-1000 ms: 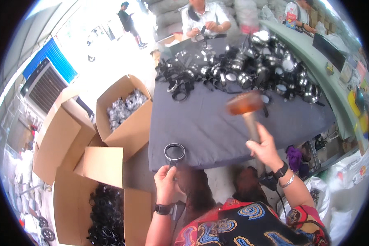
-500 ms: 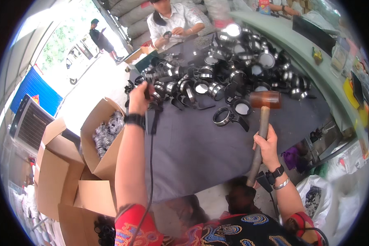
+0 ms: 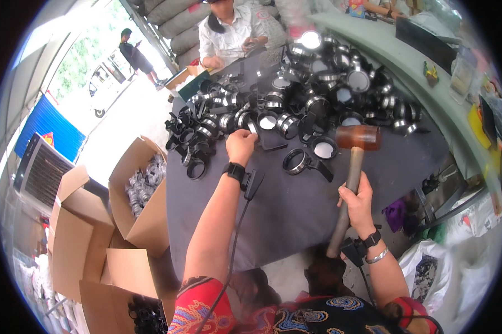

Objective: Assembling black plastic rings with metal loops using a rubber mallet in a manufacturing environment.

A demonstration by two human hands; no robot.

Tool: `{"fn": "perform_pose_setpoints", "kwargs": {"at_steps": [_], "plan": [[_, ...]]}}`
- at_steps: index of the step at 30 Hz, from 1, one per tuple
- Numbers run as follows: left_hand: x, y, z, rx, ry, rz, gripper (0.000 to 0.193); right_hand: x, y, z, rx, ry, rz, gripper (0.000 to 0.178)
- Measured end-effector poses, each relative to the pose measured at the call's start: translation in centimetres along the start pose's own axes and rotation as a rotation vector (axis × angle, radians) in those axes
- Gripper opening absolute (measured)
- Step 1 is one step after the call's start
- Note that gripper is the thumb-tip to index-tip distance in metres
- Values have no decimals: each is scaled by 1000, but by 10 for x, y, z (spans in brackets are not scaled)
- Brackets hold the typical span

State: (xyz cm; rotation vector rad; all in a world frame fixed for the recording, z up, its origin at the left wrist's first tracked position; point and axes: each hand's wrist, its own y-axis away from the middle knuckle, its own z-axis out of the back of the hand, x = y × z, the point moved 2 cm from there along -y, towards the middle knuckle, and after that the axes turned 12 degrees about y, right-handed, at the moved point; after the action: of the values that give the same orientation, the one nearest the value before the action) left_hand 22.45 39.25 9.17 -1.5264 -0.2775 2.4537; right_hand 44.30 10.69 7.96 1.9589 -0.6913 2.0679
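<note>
My right hand (image 3: 358, 201) is wrapped round the wooden handle of a mallet (image 3: 360, 137), whose amber-brown head is raised over the dark cloth on the table. My left hand (image 3: 241, 147) reaches to the near edge of a pile of parts (image 3: 318, 83), its fingers pinched at a black-and-silver ring part (image 3: 252, 126) with a thin arm. The fingertips are partly hidden. Between my hands lie a loose black ring with an arm (image 3: 296, 161) and a ring with a white disc (image 3: 324, 148). Smaller black rings (image 3: 196, 169) sit left of my left hand.
Open cardboard boxes (image 3: 129, 172) stand left of the table, one holding wrapped parts. Across the table a person in white (image 3: 234, 33) works at the far edge. A pale green counter (image 3: 384, 50) runs along the right. A cable hangs from my left wrist device (image 3: 254, 183).
My left hand has moved right and nearer, from the pile's left end to the ring part. The mallet has stayed nearly in place. The person opposite has lowered one hand to the table.
</note>
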Motion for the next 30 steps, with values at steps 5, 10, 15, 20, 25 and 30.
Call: {"fn": "perform_pose_setpoints", "kwargs": {"at_steps": [5,10,15,20,25,30], "plan": [[-35,37,5,104,177,1,16,2,0,7,-21,15,5,44],[-59,69,16,71,43,-284,13,2,-1,8,-16,26,20,43],[-69,85,28,21,-39,-505,14,-1,-2,5,-8,15,21,45],[-79,94,33,15,-215,-662,14,2,0,4,-14,29,7,44],[-80,92,33,13,-236,-694,14,1,0,7,-20,26,10,44],[-82,60,33,81,-363,-423,16,3,-1,5,-23,4,9,43]]}}
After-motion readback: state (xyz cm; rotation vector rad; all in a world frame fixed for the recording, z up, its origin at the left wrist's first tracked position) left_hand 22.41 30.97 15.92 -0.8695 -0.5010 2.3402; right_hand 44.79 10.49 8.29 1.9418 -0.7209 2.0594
